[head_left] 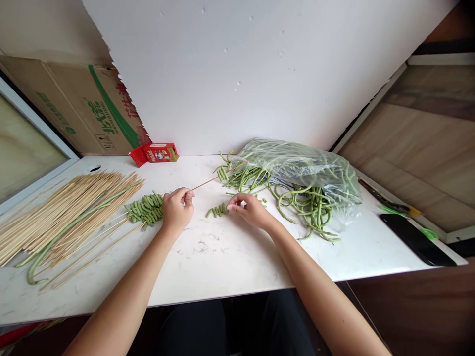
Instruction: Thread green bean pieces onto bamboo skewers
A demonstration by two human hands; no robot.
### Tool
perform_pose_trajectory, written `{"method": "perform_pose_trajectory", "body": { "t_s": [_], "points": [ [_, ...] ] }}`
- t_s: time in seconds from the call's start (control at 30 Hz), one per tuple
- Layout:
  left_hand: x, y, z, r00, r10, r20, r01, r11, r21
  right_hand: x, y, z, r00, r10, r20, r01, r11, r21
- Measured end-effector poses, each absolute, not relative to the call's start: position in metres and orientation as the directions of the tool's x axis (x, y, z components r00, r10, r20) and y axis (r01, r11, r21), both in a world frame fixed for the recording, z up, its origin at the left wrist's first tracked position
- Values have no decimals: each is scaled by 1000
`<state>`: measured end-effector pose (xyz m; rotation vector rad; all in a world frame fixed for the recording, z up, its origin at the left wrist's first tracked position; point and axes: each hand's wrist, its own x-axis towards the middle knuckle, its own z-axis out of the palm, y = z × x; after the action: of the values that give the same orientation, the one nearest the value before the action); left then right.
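My left hand point(178, 207) is closed in a pinch around a thin wooden skewer point(210, 182), which slants up and right toward the green beans. Short bean pieces point(222, 173) show just under its far part; I cannot tell whether they touch it. My right hand point(248, 208) is pinched at the right end of a small row of cut bean pieces point(217, 210). What its fingertips hold is hidden. Something small and white shows among its fingers. Left of my left hand lie skewers threaded with bean pieces point(144, 208).
Many bare skewers point(70, 212) lie at left with a long bean point(67, 230) across them. A clear plastic bag point(297, 160) of long beans point(315, 207) lies back right. A red box point(161, 153) is at the back, a black phone point(415, 239) and scissors point(386, 199) at right.
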<state>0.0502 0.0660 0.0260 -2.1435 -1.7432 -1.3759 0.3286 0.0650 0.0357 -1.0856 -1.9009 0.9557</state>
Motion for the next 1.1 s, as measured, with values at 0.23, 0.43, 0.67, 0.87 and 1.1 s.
{"method": "perform_pose_trajectory", "body": {
  "t_s": [0.23, 0.43, 0.67, 0.87, 1.1],
  "points": [
    [50, 67, 21, -3, 762, 647, 806, -381, 453, 354, 84, 42, 119, 986, 117, -155, 134, -979],
    [49, 66, 22, 55, 798, 600, 774, -414, 479, 359, 82, 47, 109, 994, 24, -303, 56, -951],
    [46, 68, 21, 73, 802, 593, 767, -425, 480, 359, 79, 50, 66, 997, 46, -312, 64, -948],
    [45, 68, 21, 75, 809, 583, 771, -418, 481, 358, 80, 49, 102, 993, 62, -321, 92, -943],
    [45, 68, 22, 67, 829, 556, 788, -385, 480, 356, 79, 51, 98, 993, 59, -318, 88, -944]
  ]
}}
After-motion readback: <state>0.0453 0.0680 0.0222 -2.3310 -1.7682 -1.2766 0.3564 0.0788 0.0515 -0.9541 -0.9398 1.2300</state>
